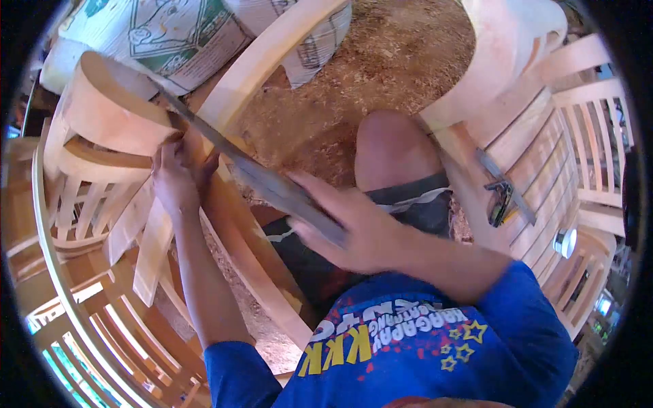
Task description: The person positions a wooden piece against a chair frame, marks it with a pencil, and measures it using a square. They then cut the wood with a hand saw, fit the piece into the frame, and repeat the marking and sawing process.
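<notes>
My right hand (364,228) is closed around the wide end of a long, dark, tapering flat tool (255,173). Motion blurs the tool, and its kind does not show clearly. Its narrow end slants up and left, overlapping the edge of a curved wooden chair part (119,102) in this view. My left hand (175,170) grips the lower end of that curved part, fingers wrapped round the corner. Below the left wrist, a long curved wooden rail (248,262) runs down beside my leg.
A slatted wooden bench (537,177) at right bears a metal square (507,187), a small black-and-yellow tool (502,202) and a white round object (564,243). Printed sacks (183,41) stand at upper left. Sawdust (326,115) covers the ground; slatted chair frames (112,326) crowd the left.
</notes>
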Demonstrator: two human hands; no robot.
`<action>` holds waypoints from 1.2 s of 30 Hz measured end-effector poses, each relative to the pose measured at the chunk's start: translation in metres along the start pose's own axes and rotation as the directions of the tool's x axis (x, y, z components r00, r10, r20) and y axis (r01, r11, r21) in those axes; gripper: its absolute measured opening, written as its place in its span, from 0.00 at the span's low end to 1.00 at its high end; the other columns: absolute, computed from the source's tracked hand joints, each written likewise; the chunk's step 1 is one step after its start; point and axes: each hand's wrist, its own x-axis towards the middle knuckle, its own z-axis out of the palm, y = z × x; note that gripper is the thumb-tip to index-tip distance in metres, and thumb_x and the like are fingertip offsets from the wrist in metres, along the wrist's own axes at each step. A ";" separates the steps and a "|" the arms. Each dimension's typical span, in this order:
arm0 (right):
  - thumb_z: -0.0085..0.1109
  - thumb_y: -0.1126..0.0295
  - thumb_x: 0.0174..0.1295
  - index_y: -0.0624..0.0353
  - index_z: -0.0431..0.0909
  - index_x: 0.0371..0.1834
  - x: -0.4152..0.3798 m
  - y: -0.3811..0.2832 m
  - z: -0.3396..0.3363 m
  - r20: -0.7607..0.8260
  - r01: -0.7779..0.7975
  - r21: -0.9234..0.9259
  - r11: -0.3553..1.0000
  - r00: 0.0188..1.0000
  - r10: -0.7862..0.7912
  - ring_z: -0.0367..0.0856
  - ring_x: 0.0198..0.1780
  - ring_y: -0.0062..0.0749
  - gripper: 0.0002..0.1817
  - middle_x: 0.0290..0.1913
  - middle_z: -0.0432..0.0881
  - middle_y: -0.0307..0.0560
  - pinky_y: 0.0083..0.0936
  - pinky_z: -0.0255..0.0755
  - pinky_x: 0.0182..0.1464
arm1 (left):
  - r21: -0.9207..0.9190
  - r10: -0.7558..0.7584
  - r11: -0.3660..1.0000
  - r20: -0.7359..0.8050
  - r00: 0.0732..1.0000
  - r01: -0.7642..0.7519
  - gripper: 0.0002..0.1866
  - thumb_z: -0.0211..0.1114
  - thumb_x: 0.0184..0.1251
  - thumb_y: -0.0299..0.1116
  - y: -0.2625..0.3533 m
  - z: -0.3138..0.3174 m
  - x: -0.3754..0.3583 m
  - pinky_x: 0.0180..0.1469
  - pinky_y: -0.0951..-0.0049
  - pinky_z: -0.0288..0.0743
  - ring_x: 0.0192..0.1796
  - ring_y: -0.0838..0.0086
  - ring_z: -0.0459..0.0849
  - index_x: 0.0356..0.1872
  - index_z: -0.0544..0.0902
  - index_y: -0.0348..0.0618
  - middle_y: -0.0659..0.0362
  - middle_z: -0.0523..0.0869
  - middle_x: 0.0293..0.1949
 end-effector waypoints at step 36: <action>0.62 0.66 0.77 0.66 0.76 0.66 0.132 -0.008 0.032 -0.071 -0.034 -0.215 0.976 0.997 0.019 0.90 0.40 0.44 0.20 0.40 0.86 0.60 0.41 0.80 0.44 | -0.029 -0.040 0.999 0.003 0.999 0.040 0.38 0.89 0.47 0.39 0.013 -0.003 -0.004 0.64 0.55 0.82 0.64 0.54 0.88 0.64 0.85 0.49 0.53 0.89 0.62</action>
